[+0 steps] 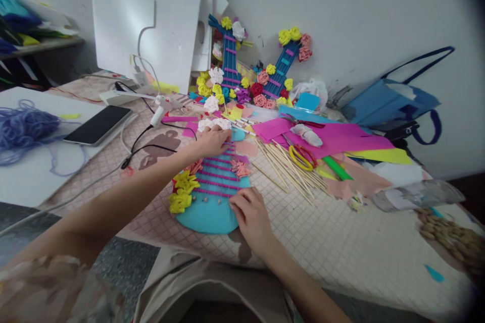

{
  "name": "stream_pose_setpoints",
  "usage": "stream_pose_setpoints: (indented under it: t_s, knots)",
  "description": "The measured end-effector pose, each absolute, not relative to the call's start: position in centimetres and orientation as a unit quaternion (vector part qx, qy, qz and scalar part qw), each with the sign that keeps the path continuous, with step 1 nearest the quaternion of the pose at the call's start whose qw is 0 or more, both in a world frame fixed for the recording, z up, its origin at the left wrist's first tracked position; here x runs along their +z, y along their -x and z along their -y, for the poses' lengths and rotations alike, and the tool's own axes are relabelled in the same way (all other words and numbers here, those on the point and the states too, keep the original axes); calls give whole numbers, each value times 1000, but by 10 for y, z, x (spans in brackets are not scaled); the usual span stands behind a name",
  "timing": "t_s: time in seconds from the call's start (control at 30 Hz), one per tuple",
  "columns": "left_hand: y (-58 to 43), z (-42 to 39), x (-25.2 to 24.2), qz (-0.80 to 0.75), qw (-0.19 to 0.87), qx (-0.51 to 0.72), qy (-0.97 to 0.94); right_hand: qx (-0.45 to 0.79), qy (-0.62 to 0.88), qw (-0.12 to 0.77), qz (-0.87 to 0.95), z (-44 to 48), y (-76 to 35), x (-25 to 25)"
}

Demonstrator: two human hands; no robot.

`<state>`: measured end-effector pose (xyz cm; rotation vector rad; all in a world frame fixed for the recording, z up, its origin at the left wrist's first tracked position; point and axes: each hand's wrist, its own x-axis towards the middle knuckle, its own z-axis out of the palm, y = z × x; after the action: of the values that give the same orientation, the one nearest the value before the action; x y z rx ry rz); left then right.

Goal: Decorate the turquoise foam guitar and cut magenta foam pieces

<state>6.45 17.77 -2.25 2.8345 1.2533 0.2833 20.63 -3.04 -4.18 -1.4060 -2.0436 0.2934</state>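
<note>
A light-blue paper guitar (pixel 212 214) lies flat on the table in front of me, crossed by magenta strips and thin lengthwise strings. Small beads sit in a row near its lower end. Yellow paper flowers (pixel 182 192) and pink ones (pixel 240 167) decorate its sides, and white flowers (pixel 214 125) its top. My left hand (pixel 215 140) rests at the neck, fingers curled down and closed, their tips mostly hidden. At the lower right of the body, my right hand (pixel 250 212) is closed in a pinch beside the last bead. What sits between those fingers is too small to make out.
Two decorated dark-blue guitars (pixel 230 60) lean at the back. Left are a white glue gun (pixel 161 111) with cables, a phone (pixel 98 125) and purple yarn (pixel 26 126). Right lie wooden sticks (pixel 291 171), scissors (pixel 301 157), magenta paper (pixel 341 137) and a plastic bottle (pixel 417 196).
</note>
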Motion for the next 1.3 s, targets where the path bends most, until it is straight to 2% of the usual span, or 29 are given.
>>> stream_pose_setpoints:
  t_s: [0.17,0.3,0.47,0.53,0.67,0.83,0.93,1.3]
  knots:
    - [-62,-178,-18,-394,45,110,-911,114,532,294,786,30,-207,-43]
    - [-46,-166,-7,-384,65,199,-899,113,524,301,788,30,-207,-45]
    - [16,-157,-1,-521,63,316,-791,118,520,312,786,30,-207,-47]
    - [45,-166,-3,-605,27,340,-719,125,519,317,784,30,-207,-47]
    - [81,-200,-12,-694,-26,300,-654,128,514,320,785,30,-207,-46]
    - [84,-240,-18,-725,59,235,-644,120,511,322,788,30,-207,-45]
    - [82,-251,-19,-736,73,223,-635,114,511,322,789,31,-207,-45]
    - [93,-187,28,-658,85,271,-698,139,513,323,783,31,-209,-46]
